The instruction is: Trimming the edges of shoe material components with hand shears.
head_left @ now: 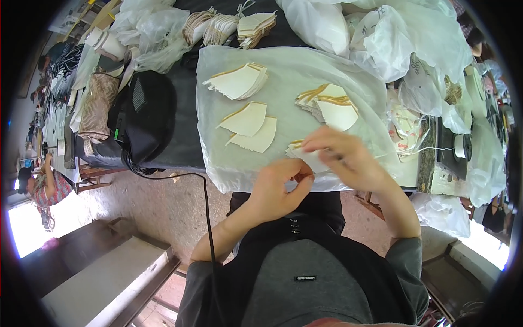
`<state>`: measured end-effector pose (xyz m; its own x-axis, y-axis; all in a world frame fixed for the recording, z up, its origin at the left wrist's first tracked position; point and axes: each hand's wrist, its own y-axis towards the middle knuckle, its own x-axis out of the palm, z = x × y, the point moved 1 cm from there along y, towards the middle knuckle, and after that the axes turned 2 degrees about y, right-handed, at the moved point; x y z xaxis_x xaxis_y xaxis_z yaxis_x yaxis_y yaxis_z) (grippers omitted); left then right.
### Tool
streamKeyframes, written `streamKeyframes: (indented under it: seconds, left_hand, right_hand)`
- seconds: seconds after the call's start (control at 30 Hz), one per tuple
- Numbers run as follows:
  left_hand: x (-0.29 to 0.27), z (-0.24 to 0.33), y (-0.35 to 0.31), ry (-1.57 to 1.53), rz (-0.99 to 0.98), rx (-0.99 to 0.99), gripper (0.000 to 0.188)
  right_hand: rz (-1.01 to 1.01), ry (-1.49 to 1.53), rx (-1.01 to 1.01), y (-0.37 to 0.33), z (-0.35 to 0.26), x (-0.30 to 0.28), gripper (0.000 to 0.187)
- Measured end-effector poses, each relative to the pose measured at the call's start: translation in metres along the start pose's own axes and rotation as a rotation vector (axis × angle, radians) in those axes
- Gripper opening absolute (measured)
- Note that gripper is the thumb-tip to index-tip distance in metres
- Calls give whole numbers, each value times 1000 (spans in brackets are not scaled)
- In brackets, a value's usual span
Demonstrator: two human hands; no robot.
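At the near edge of a translucent plastic sheet (294, 73), my left hand (280, 185) is closed, thumb and fingers pinched at the near side of a white fan-shaped cut piece (315, 160). My right hand (348, 161) is over the right side of that piece, fingers bent and smeared by motion; its grip does not show clearly. Just beyond lies a stack of white pieces with tan edges (338, 111). On the left of the sheet lie another stack (239, 82) and two overlapping groups of similar pieces, the upper one (248, 120) and the lower one (259, 137).
Tied bundles of cut pieces (220, 27) lie at the back. White plastic bags (381, 41) crowd the back right. A black bag-like object (150, 114) with a cable (207, 218) is at left. A thread spool (462, 147) stands right. Someone sits (52, 185) far left.
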<state>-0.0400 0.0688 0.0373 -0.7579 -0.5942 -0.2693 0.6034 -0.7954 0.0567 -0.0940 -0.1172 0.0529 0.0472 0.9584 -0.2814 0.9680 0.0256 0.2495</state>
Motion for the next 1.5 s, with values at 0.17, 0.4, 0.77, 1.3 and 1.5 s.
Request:
streamKeyframes:
  seconds: [0.17,0.4,0.77,1.3,1.5]
  left_hand:
    - [-6,-15,-4,-6,126,-43,3]
    - [11,-54,-18,645,413,365,16]
    - [31,-78,-24,765,290,451,31]
    - [28,-79,-21,934,237,380,33]
    - [32,-73,-19,906,276,352,38]
  right_hand:
    - [-223,226,485,-12,15,5,15]
    - [-110,104,518,-7,51,-18,16]
    - [-376,-284,397,28,67,13,21]
    - [-428,-210,580,29,65,-27,27]
    - [-285,-224,626,17,73,-28,24]
